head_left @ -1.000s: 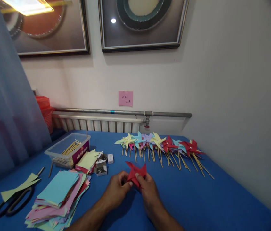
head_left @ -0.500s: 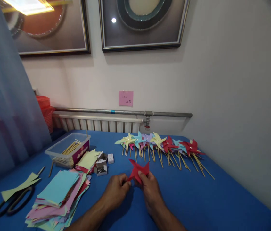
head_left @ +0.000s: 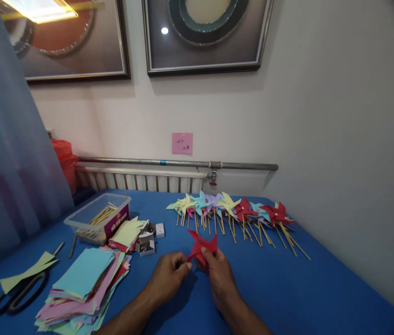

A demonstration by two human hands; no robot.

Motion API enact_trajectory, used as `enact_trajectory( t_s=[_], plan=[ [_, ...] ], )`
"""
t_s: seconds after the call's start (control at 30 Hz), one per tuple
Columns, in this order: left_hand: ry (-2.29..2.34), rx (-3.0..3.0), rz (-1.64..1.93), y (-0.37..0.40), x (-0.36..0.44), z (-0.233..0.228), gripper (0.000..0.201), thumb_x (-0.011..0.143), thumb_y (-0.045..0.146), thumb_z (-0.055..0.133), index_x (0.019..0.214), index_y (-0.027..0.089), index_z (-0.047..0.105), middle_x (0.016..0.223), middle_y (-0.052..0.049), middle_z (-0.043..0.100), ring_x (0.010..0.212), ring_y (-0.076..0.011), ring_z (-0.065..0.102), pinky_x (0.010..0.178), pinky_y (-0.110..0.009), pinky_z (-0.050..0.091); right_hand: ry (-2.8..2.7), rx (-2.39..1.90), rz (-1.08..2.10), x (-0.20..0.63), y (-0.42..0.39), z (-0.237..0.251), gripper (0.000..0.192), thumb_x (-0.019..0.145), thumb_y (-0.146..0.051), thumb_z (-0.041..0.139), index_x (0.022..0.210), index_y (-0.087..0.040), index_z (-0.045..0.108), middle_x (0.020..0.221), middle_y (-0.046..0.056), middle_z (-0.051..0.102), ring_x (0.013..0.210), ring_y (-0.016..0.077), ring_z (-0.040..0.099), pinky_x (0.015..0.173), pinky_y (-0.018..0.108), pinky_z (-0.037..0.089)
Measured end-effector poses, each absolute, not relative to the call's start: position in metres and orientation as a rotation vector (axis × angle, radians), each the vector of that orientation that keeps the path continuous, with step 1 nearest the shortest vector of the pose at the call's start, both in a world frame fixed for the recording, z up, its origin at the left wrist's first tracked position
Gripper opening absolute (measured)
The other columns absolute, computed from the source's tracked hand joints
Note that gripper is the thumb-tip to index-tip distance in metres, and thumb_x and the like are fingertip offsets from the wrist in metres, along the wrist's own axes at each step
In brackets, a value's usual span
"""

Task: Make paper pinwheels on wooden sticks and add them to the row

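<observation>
A red paper pinwheel [head_left: 202,245] is held between my two hands above the blue tabletop. My right hand [head_left: 218,272] grips it from the right, thumb pressed over its middle. On the other side, my left hand [head_left: 172,272] is closed with thumb and fingertips pinched at the pinwheel's lower left blade tip. No stick shows on this pinwheel; its underside is hidden by my fingers. Beyond my hands lies a row of finished-looking pinwheels on sticks [head_left: 242,209], in yellow, blue, purple and red.
To the left lie a stack of coloured paper [head_left: 83,272], yellow sheets [head_left: 127,232], black-handled scissors [head_left: 25,293] under a paper strip, and a clear plastic box [head_left: 78,218] of sticks. Small open boxes of metal pins [head_left: 146,246] stand near my left hand. A wall rises behind and right.
My left fingers have shifted very slightly at the blade tip. The right hand keeps its hold on the pinwheel, and the view has moved a touch.
</observation>
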State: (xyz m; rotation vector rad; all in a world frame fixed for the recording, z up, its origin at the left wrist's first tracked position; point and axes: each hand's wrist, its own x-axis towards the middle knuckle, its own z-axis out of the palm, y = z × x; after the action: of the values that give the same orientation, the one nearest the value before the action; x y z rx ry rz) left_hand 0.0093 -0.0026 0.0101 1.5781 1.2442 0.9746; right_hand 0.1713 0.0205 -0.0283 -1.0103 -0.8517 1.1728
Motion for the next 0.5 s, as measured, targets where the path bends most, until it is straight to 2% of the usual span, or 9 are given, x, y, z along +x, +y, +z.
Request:
enact_trajectory(
  t_s=[0.27, 0.5],
  plan=[
    [1.214, 1.589, 0.942, -0.0059, 0.0104, 0.015, 0.028, 0.077, 0.044, 0.068, 0.066, 0.021, 0.057, 0.057, 0.004, 0.048, 0.058, -0.0134, 0.039, 0.057, -0.027, 0.028, -0.76, -1.033, 1.186, 0.1716, 0.0211, -0.0244, 0.028, 0.072, -0.046, 0.082, 0.084, -0.023, 0.072, 0.063, -0.002, 0.069, 0.057, 0.019, 0.061, 0.056, 0.029, 0.046],
    [1.182, 1.474, 0.982, -0.0032, 0.0091, 0.0186, 0.046, 0.08, 0.063, 0.066, 0.063, 0.021, 0.059, 0.056, 0.002, 0.052, 0.055, -0.014, 0.043, 0.056, -0.029, 0.029, -0.917, -1.044, 1.156, 0.1662, 0.0186, -0.0246, 0.032, 0.069, -0.047, 0.083, 0.087, -0.02, 0.076, 0.071, 0.001, 0.076, 0.062, 0.0198, 0.063, 0.062, 0.029, 0.048]
  ],
)
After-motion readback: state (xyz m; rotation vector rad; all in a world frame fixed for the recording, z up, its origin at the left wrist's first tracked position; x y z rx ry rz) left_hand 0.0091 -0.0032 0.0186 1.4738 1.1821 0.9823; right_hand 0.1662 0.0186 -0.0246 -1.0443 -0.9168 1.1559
